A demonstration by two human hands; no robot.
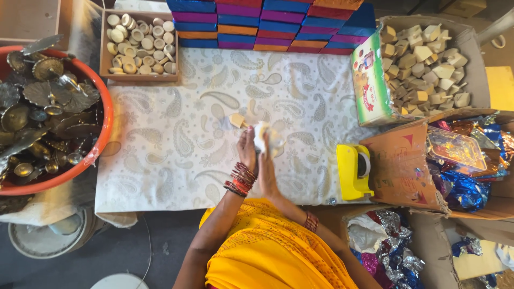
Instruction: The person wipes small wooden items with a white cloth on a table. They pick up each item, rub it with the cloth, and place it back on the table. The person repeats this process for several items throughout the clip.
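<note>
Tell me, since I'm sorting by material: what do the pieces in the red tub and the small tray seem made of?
Pieces in the red tub: apparently metal, dull brassy-grey sheen with glints. Discs in the small tray: probably unfinished wood, pale and matte.

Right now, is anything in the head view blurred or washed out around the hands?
Head view: the white object between the left hand and right hand is motion-blurred and overexposed; the paisley cloth is evenly lit and sharp; foil wrappers show glare.

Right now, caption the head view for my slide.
Both hands wrap a small white item over a paisley cloth among boxes of parts.
</note>
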